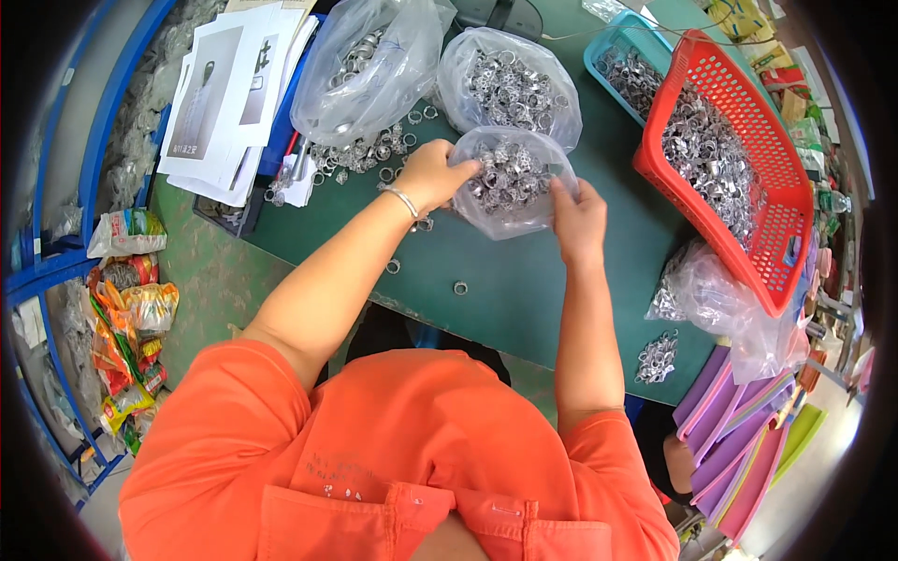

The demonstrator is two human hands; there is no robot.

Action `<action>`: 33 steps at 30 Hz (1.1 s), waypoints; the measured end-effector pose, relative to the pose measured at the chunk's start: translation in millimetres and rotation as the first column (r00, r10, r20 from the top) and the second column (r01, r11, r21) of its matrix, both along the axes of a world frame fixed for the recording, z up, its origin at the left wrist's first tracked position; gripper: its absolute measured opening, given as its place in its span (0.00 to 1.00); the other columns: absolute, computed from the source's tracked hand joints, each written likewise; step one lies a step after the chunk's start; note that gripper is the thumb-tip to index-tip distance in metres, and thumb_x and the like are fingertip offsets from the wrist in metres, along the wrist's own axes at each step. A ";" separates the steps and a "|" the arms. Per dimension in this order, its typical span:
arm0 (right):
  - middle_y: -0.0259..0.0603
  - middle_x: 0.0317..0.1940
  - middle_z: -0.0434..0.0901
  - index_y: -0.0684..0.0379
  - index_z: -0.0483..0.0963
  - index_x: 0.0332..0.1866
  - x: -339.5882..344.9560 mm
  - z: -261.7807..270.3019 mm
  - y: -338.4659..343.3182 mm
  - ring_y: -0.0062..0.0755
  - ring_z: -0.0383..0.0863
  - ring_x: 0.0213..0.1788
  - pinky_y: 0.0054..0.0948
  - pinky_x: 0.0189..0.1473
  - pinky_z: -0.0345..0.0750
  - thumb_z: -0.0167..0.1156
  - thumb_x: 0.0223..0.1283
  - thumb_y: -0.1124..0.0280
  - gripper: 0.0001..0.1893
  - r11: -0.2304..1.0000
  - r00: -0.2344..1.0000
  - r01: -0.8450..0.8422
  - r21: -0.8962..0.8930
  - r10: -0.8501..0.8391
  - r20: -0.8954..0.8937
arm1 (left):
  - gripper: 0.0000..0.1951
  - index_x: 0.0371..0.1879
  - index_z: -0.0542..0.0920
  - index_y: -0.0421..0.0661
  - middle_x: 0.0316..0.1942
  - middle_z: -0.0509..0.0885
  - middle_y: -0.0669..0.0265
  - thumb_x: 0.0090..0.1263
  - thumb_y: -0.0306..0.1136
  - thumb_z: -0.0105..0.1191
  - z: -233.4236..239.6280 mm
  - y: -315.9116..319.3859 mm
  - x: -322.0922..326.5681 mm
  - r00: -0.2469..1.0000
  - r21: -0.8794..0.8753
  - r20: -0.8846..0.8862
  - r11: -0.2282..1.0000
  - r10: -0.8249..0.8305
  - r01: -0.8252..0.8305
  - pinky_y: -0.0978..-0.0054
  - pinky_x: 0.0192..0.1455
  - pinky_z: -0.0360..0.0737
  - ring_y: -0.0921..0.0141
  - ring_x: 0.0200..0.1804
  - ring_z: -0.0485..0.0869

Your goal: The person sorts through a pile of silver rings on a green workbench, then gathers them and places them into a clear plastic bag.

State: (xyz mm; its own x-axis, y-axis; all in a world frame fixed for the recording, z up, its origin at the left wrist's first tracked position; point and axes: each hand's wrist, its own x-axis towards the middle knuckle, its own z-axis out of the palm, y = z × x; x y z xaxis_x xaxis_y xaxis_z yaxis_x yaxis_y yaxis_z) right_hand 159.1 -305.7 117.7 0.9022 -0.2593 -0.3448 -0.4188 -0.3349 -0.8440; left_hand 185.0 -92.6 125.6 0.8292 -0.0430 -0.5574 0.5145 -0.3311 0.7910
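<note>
Between my hands is a clear plastic bag (515,226), its mouth spread open over a heap of silver metal rings (508,175). My left hand (438,172) grips the bag's left rim, with the thumb over the edge. On the opposite side my right hand (580,214) pinches the right rim. Directly behind it stands another open plastic bag (565,130) full of similar rings. A larger plastic bag (393,91) with some rings inside lies farther left. Loose rings (365,154) are scattered beside my left hand, and a single ring (460,287) lies nearer my body.
A red perforated plastic basket (656,144) of metal pieces leans over a teal basket (596,45) at right. Below it are a plastic bag (708,280) and a small ring pile (657,357) on the green table (491,319). Printed sheets (224,91) lie at left, near a blue rack (91,140).
</note>
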 end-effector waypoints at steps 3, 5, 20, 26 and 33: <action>0.31 0.22 0.76 0.65 0.77 0.37 0.3 33.8 -11.8 0.15 0.69 0.22 0.20 0.23 0.67 0.58 0.60 0.70 0.08 0.965 0.975 0.083 0.250 -0.130 0.179 | 0.11 0.38 0.75 0.39 0.27 0.79 0.67 0.60 0.31 0.58 18.7 4.6 3.1 0.985 -0.018 0.166 0.998 -0.052 0.056 0.81 0.17 0.71 0.77 0.22 0.76; 0.30 0.22 0.74 0.64 0.77 0.38 -3.5 54.3 -16.0 0.14 0.66 0.19 0.18 0.19 0.63 0.58 0.60 0.71 0.07 0.935 0.966 0.148 0.323 -0.206 0.154 | 0.11 0.39 0.75 0.38 0.26 0.79 0.67 0.61 0.28 0.58 45.7 4.3 0.0 0.970 -0.137 0.239 0.991 0.033 0.000 0.82 0.16 0.70 0.79 0.21 0.75; 0.64 0.68 0.48 0.71 0.49 0.67 -120.0 -87.5 103.7 0.63 0.48 0.70 0.54 0.67 0.52 0.66 0.49 0.57 0.46 0.489 0.524 -0.626 -0.607 0.841 0.137 | 0.48 0.68 0.52 0.42 0.71 0.49 0.57 0.54 0.55 0.60 -99.4 98.9 -152.3 0.809 0.745 0.350 0.664 -0.472 0.065 0.44 0.69 0.39 0.56 0.74 0.45; 0.61 0.63 0.59 0.69 0.60 0.61 9.1 -80.6 172.6 0.64 0.59 0.64 0.54 0.64 0.58 0.59 0.54 0.68 0.30 0.703 0.445 -0.348 -0.620 0.706 0.551 | 0.45 0.64 0.54 0.34 0.66 0.54 0.42 0.55 0.50 0.61 -98.4 125.3 -66.6 0.657 0.477 0.745 0.779 -0.113 -0.407 0.54 0.68 0.54 0.46 0.67 0.55; 0.51 0.54 0.70 0.65 0.70 0.53 52.3 -103.0 193.8 0.58 0.65 0.56 0.46 0.61 0.61 0.55 0.58 0.69 0.18 0.635 0.510 -0.444 -0.633 0.759 0.404 | 0.22 0.50 0.73 0.42 0.55 0.70 0.56 0.61 0.42 0.57 -102.7 121.7 -51.9 0.581 0.413 0.808 0.795 -0.095 -0.444 0.58 0.57 0.63 0.55 0.54 0.69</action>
State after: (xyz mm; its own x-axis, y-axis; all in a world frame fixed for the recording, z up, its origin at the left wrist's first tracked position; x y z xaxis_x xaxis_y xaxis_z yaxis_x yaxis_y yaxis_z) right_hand 211.4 -111.9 14.7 0.8292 0.4709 0.3012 0.5571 -0.6515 -0.5150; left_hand 133.2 29.1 22.9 0.8812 0.2207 0.4181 -0.0930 -0.7862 0.6109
